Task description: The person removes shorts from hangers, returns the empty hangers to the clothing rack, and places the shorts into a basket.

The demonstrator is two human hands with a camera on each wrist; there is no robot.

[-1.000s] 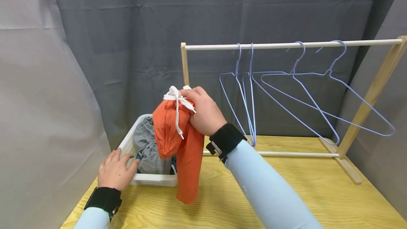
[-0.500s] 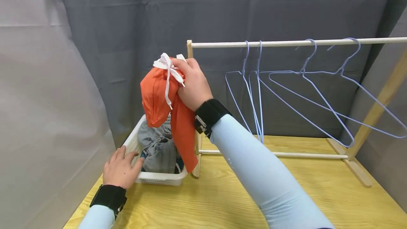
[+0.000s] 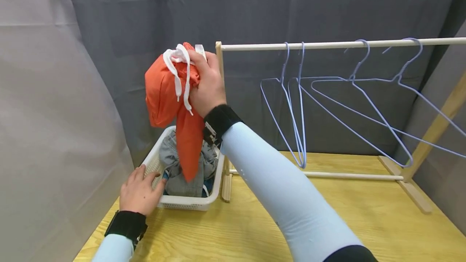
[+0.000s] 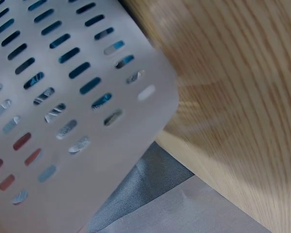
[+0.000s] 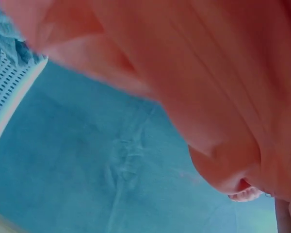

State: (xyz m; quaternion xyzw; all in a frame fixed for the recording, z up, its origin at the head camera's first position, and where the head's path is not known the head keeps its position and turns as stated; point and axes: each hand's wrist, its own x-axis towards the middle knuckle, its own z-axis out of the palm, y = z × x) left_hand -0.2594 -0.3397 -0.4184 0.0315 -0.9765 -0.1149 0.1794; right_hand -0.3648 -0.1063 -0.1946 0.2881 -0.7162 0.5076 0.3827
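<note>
An orange garment with a white drawstring [image 3: 164,88] hangs bunched in my right hand [image 3: 209,84], which grips it at the drawstring end. One narrow part of it dangles over the white basket [image 3: 189,201], and in the right wrist view the orange cloth [image 5: 218,97] fills the upper right. Grey and blue clothes [image 3: 169,153] lie inside the basket, partly hidden by the dangling part. My left hand [image 3: 140,191] holds the basket's near left corner, fingers over the rim. The left wrist view shows the slotted basket wall [image 4: 102,141] close up.
A rack with a white rail [image 3: 251,47] and wooden legs [image 3: 226,185] stands to the right of the basket. Several lilac wire hangers [image 3: 367,96] hang from the rail. The tabletop [image 3: 255,221] is yellow wood, and a grey curtain [image 3: 153,11] stands behind.
My right hand has raised the orange garment upward and to the left, so its lower end now hangs above the clothes in the basket. My left hand stays at the basket corner.
</note>
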